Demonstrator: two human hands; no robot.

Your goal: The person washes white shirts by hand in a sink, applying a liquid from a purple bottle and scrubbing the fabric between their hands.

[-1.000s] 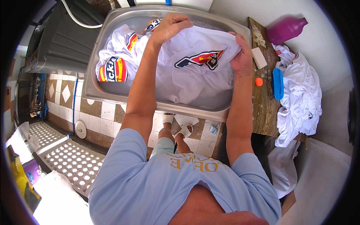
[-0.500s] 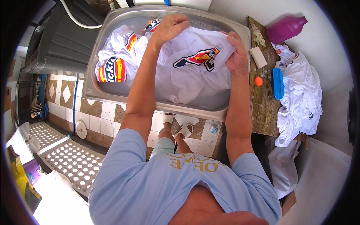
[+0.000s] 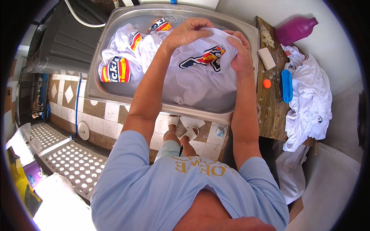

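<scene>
A wet white garment (image 3: 210, 79) with a red, yellow and black print is held up in a metal sink (image 3: 185, 111). My left hand (image 3: 190, 34) grips its upper edge, thumb and fingers pressed together on the cloth. To the right, my right hand (image 3: 243, 56) pinches the same garment near its right edge. Between both hands the cloth is stretched, while its lower part lies in cloudy water. More white cloth with bright printed patches (image 3: 115, 70) is bunched at the sink's left side; whether it is one piece or several, I cannot tell.
On a wooden board (image 3: 269, 115) right of the sink are a pale soap bar (image 3: 266, 58), an orange cap (image 3: 266, 83), a long blue plastic object (image 3: 286, 86) and a purple bottle (image 3: 296, 30). White clothes (image 3: 310, 96) drape over its right edge. A dark container (image 3: 67, 44) stands left.
My left hand has shifted right along the garment's upper edge, closer to my right hand. Its thumb now shows on the cloth, and the printed part has bunched slightly.
</scene>
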